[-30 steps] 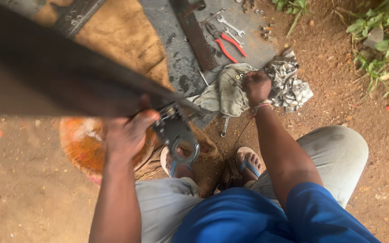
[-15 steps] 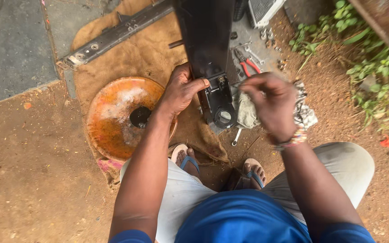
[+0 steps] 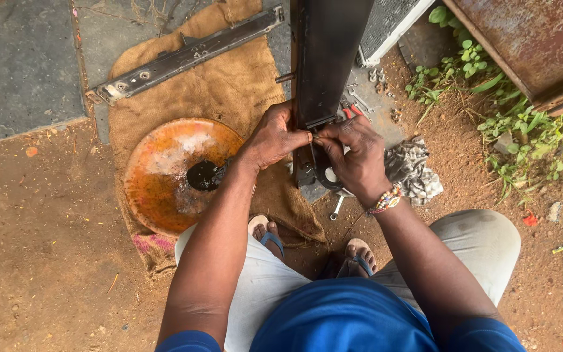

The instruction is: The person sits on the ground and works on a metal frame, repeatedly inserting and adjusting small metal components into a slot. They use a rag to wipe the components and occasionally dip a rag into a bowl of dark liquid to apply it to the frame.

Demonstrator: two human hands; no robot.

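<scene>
Gripping the dark blade (image 3: 330, 52) from both sides, left fingers (image 3: 288, 137) and right fingers (image 3: 333, 133) closed at its bracket end — long axis running away (upward) from them.

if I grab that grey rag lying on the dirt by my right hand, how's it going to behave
The grey rag lies crumpled in loose folds, so it will probably sag and hang limp rather than hold its shape. It looks thin, so likely light. It sits on bare dirt beside your right hand, so it may shed grit when lifted. It should not roll or tip.
</scene>
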